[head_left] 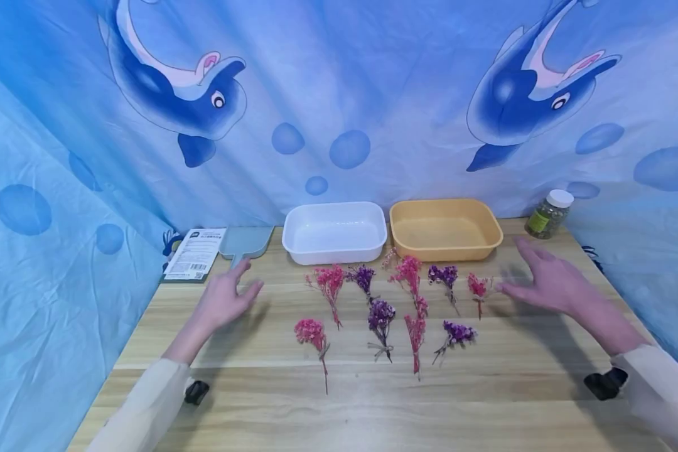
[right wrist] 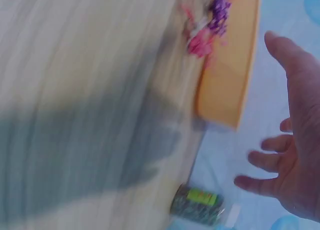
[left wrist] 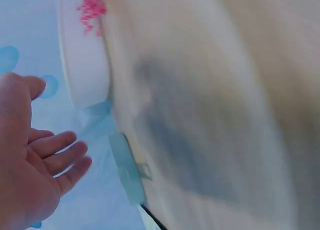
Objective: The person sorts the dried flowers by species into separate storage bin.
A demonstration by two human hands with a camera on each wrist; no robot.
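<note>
My left hand [head_left: 221,301] hovers above the table's left side, fingers apart and holding nothing, near the handle of a light-blue dustpan [head_left: 246,241]. Over on the right, my right hand [head_left: 554,282] is also in the air with spread fingers and nothing in them. It is nearest a small pink bunch of dried flowers [head_left: 478,285]. Several pink and purple bunches lie between the hands, among them a pink bunch [head_left: 311,333] and a purple bunch [head_left: 381,317]. Behind them stand a white basin [head_left: 334,256] and a yellow basin [head_left: 449,253].
A jar with a white lid [head_left: 549,215] stands at the back right corner. At the back left lies a printed booklet or pack [head_left: 194,254] beside the dustpan. Blue curtains with dolphins [head_left: 350,75] hang close behind the wooden table [head_left: 350,408] and along its sides.
</note>
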